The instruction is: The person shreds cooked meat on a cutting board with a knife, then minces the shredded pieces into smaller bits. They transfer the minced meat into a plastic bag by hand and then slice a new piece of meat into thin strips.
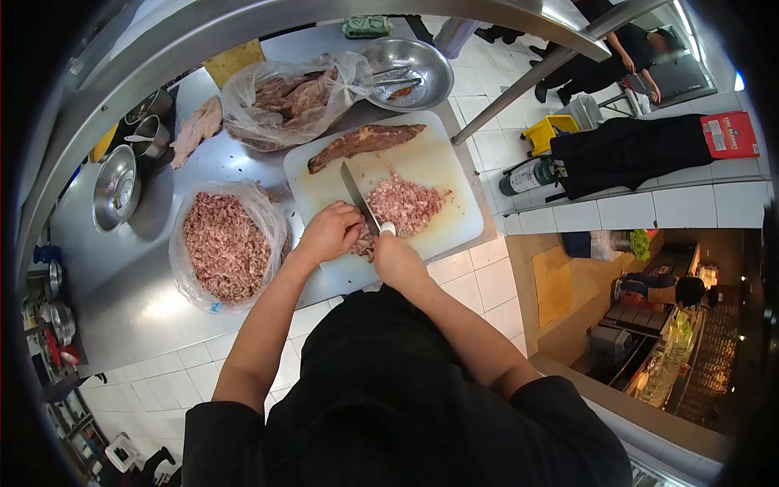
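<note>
My right hand (399,260) is closed round the white handle of a kitchen knife (359,195), whose blade points away from me over the white cutting board (466,215). Just left of the blade, my left hand (331,232) has its fingers curled on some meat (363,246), partly hidden under them. To the right of the blade lies a heap of chopped meat (410,204). A long browned piece of meat (369,144) rests across the far part of the board.
An open plastic bag of chopped meat (223,247) stands left of the board. Behind are a bag of larger meat pieces (296,105) and a steel bowl (434,73) with tongs. A metal post (519,89) rises at the right; people stand farther off.
</note>
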A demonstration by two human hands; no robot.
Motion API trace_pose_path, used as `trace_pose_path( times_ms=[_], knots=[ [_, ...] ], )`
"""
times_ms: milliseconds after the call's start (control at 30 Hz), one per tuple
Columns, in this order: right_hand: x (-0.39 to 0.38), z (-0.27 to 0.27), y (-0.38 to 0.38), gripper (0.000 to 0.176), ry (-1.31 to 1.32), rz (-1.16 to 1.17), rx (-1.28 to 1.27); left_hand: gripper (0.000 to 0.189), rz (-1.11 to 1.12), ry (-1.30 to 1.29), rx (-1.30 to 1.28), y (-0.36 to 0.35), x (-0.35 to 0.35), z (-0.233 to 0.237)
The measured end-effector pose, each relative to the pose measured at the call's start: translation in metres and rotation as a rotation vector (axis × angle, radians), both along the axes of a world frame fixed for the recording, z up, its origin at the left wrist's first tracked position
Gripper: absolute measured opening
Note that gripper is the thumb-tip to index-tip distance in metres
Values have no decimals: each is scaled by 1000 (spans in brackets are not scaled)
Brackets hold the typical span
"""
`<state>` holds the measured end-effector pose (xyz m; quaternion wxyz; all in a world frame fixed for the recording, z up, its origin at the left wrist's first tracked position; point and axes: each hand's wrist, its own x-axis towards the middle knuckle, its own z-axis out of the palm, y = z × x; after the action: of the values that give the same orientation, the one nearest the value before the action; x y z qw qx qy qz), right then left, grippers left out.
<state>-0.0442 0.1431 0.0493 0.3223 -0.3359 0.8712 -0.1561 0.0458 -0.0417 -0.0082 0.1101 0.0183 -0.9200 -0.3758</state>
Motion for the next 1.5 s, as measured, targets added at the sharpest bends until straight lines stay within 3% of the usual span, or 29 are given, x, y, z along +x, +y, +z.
trace_pose_path(
  times_ms=[133, 200, 300, 433, 667, 733, 767, 833, 867, 933, 1133, 1367, 1500],
  knots=[
    [-21, 17, -2, 22, -2, 26, -79, 14, 16, 34, 62, -2, 0, 2],
    [-3, 22, 18, 34, 4, 34, -167, 15, 22, 13, 60, 0, 1, 2],
    [6, -27, 11, 33, 73, -47, -205, 16, 40, -3, 59, -1, -3, 1],
    [-31, -33, -4, 34, 22, -35, -343, 17, 17, -40, 47, -4, -2, 5],
    [-60, -19, 20, 35, 42, 26, -254, 16, 232, 68, 168, 17, 1, 12],
    [-62, -16, 23, 35, 35, 33, -248, 37, 279, 24, 131, 16, 5, 11],
    [-64, -18, 24, 34, 33, 36, -278, 37, 288, 24, 120, 19, 8, 17],
    [-68, -18, 28, 33, 27, 46, -319, 79, 242, -89, -268, 32, 16, 30],
    [-69, -17, 32, 33, 7, 59, -331, 79, 251, -93, -279, 40, 20, 32],
    [-72, -17, 40, 33, -25, 78, -350, 113, 200, -257, -423, 56, 27, 33],
    [-77, -17, 62, 31, -133, 75, -438, 98, 394, -181, -360, 73, 21, -3],
    [-68, 21, 67, 31, -98, 126, -251, 83, 360, -185, -198, 79, 21, 11],
    [-56, 22, 62, 30, -47, 184, -183, 64, 326, -103, -175, 71, 21, 21]
  ],
)
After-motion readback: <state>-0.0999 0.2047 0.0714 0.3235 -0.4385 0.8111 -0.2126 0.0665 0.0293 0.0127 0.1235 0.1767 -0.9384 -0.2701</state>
